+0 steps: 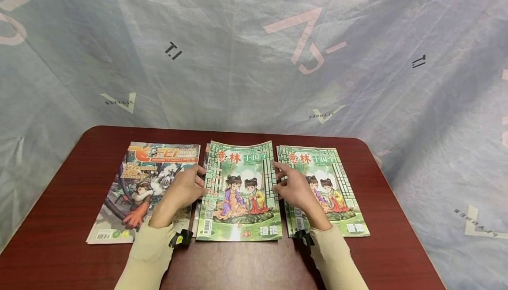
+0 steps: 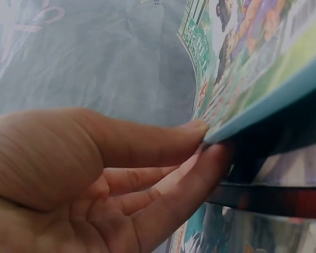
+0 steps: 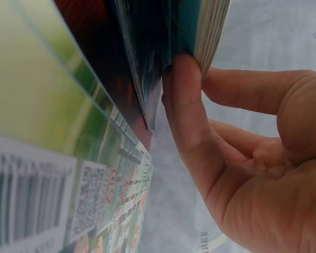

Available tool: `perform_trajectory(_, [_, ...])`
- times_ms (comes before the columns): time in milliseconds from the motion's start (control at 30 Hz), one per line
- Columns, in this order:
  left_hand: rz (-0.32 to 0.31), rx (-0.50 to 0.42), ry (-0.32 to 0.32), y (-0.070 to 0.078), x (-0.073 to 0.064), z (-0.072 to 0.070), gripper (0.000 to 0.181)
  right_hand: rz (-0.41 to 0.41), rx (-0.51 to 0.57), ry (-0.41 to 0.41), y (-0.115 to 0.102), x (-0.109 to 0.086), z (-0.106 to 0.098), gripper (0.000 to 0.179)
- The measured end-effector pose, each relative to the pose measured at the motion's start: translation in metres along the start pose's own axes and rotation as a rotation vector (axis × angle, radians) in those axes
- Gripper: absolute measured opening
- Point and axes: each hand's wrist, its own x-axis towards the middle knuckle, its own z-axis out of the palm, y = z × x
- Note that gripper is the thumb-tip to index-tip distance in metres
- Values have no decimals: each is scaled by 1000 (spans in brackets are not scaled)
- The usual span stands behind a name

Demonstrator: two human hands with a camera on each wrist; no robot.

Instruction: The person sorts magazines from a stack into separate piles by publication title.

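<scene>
A green magazine [image 1: 242,180] with two cartoon figures on its cover is held a little above the table in the middle. My left hand [image 1: 184,188] pinches its left edge between thumb and fingers; the left wrist view shows the cover [image 2: 242,58] bending upward from that grip. At the opposite edge, my right hand [image 1: 295,188] pinches the magazine too, and its page edges [image 3: 213,31] show between thumb and fingers. Beneath it lies another magazine, mostly hidden, with only slivers showing at the left side.
On the left lies a magazine [image 1: 115,219] with an orange title, partly under my left forearm. To the right are green magazines [image 1: 345,193] with the same cover, stacked slightly askew. The dark red table [image 1: 377,254] ends at a grey patterned curtain [image 1: 222,61].
</scene>
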Motion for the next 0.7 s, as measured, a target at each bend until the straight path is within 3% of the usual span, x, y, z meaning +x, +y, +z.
perform_trajectory(467, [-6,-32,-6,5,-2,-3,57,1,65,-20,0,1,-7,79])
perform_trajectory(700, [44,-45,35,9,-2,2,56,-37,83,-5,2,1,-15,78])
